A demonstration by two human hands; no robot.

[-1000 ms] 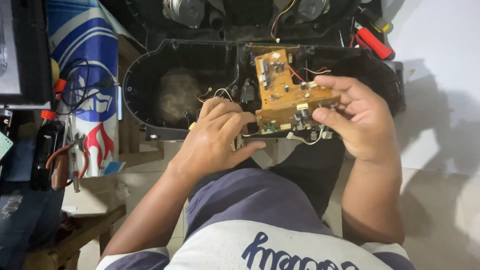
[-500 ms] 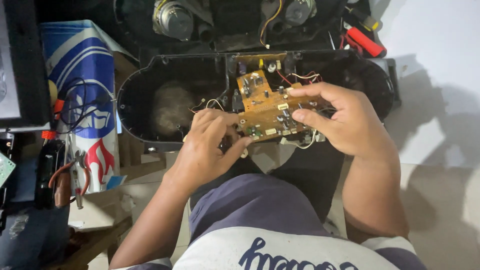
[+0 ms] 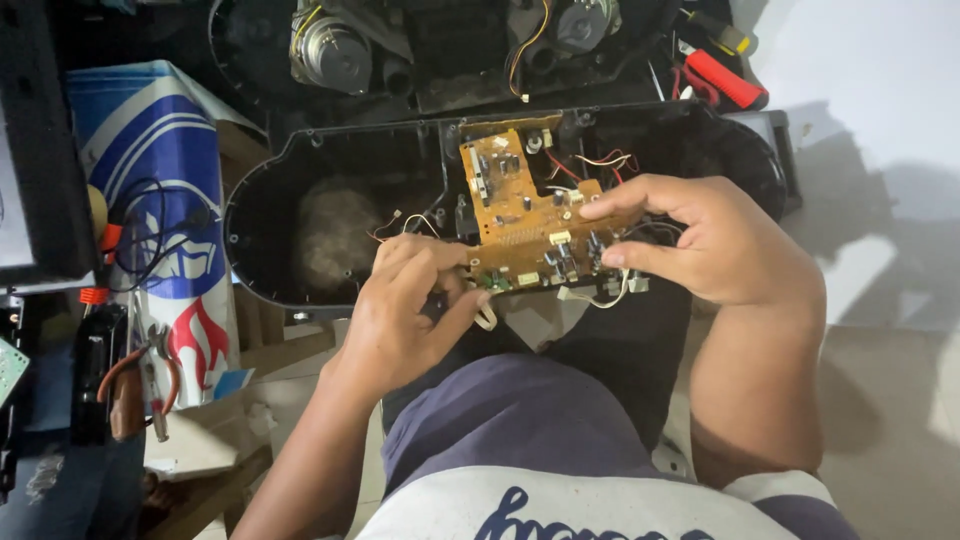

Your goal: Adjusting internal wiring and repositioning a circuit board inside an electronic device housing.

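Two hands hold one orange-brown circuit board (image 3: 525, 215) near the centre of the frame, just above the person's lap. The left hand (image 3: 405, 310), coming up from the lower left, pinches the board's lower left corner: its fingers curl over the edge and the thumb presses in from beneath, so it is closed on the board. The right hand (image 3: 715, 245), at centre right, grips the board's right end, with the forefinger stretched across the top face and the thumb laid along the lower edge among the small dark components; it too is closed on the board. The board sits tilted, its upper end lying over the rim of a long black plastic casing (image 3: 330, 215) that runs across the middle of the frame, open and hollow, with a dusty grey patch inside its left half. Thin red and white wires (image 3: 600, 162) run from the board's upper right side towards the casing.

Above the casing, along the top of the frame, lies another dark housing with two round metal motors (image 3: 335, 50). A red-handled tool (image 3: 725, 78) lies at the upper right, near the casing's far corner. At the left stands a blue and white printed box (image 3: 150, 190) with black cables draped over it, and below it a pair of orange-handled pliers (image 3: 135, 385) lies at the lower left. The pale floor (image 3: 890, 110) fills the right side.
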